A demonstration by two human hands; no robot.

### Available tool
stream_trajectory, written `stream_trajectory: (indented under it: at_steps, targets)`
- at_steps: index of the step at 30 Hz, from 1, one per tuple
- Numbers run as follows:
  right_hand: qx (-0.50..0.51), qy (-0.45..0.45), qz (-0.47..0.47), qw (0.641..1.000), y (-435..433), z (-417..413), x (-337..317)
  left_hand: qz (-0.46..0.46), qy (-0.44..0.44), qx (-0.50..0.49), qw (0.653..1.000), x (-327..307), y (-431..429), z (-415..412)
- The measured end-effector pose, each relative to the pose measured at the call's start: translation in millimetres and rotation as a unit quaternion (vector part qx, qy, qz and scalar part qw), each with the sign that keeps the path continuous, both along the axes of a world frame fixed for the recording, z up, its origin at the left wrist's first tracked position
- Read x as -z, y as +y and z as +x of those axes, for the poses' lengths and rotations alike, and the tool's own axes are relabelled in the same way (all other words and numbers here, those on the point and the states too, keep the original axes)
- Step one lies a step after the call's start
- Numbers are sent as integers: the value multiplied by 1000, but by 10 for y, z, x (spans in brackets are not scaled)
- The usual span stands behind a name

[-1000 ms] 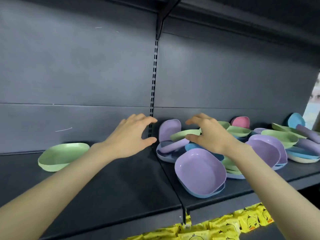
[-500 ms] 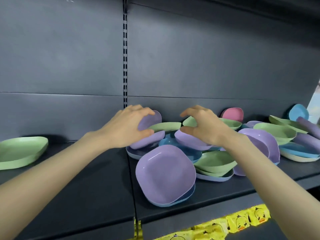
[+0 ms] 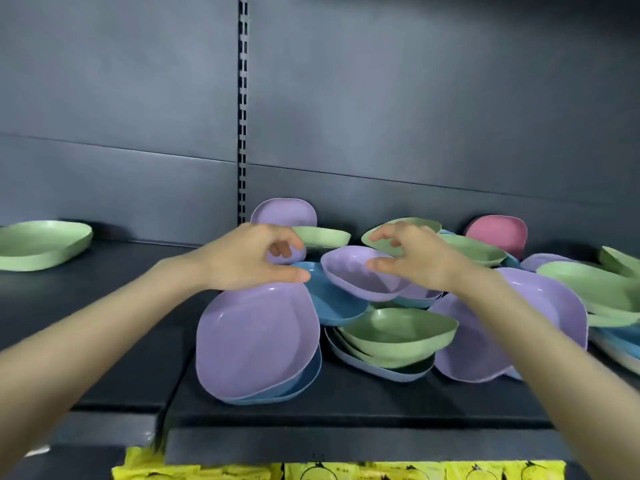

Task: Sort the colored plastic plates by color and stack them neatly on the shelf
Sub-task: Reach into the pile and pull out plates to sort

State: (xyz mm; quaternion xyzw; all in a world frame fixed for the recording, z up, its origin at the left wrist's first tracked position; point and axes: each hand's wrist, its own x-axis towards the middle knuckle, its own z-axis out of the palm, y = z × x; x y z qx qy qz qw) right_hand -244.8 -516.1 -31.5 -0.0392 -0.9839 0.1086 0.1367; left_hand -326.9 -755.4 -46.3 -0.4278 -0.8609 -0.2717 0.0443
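One tilted purple plate (image 3: 349,275) sits atop the mixed heap (image 3: 398,330) on the shelf (image 3: 346,403). Expect light, stiff, slick plastic; pinch the raised rim. Your right hand (image 3: 426,261) curls over it, thumb touching its wall; your left hand (image 3: 239,261) curls alongside. Neither grip is confirmable.

Dark shelf (image 3: 346,403): mixed plate pile (image 3: 256,341), lone green plate (image 3: 41,244).

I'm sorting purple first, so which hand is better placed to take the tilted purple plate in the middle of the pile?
Right. The right hand has its thumb against the tilted purple plate, with its fingers curled above it. The left hand is only beside the plate's left edge.
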Motion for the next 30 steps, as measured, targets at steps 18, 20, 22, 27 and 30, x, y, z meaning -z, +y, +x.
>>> stream_trajectory:
  at_steps: [18, 20, 22, 27, 30]
  targets:
    - [-20, -119, -8, 993, 244, -230, 94, -89, -180, -29, 979, 123, -115, -77]
    - [-18, -117, -1, 993, 232, -223, 99, -85, -179, -27, 980, 137, -89, -99]
    - [-18, -108, 4, 994, 235, -210, 96, -81, -180, -25, 980, 151, -78, -112]
    - [-1, -97, 27, 995, 303, -162, 67, -71, -177, -15, 981, 143, -59, -117]
    - [11, -114, 21, 993, 309, -145, 103, -67, -170, -11, 983, 134, -56, -128]
